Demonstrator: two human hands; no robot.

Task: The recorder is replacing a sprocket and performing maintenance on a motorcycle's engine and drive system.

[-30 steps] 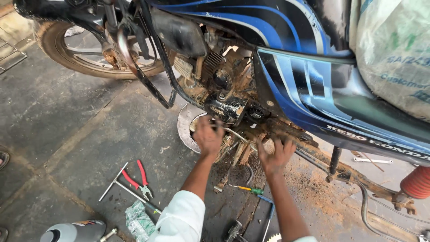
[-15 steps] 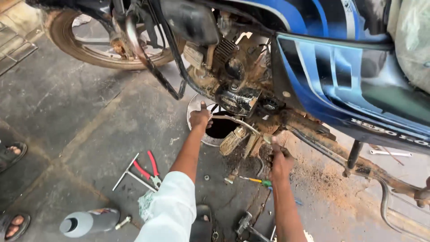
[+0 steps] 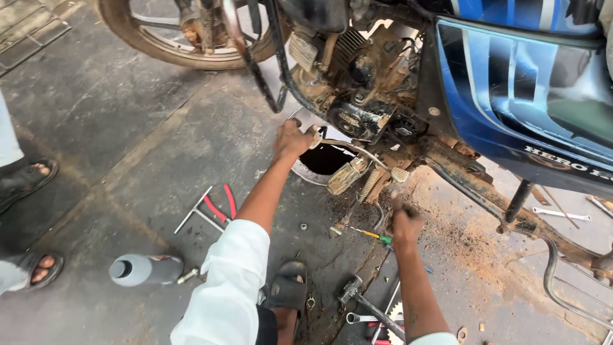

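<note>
Fingers: left hand [image 3: 292, 139] fingers curling on the drain pan [image 3: 305, 171] rim; right hand [image 3: 405, 225] closing, contents unclear.
Pan: lying under the muddy engine [image 3: 357, 118].
Nearer hand: left, touching.

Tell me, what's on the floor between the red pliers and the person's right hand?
In the head view, the left forearm crosses that stretch, and past it a small nut and a screwdriver lie on the floor before the right hand.

A grey bottle [image 3: 145, 269] with a dark label band lies on the floor beside my left sleeve.
</note>
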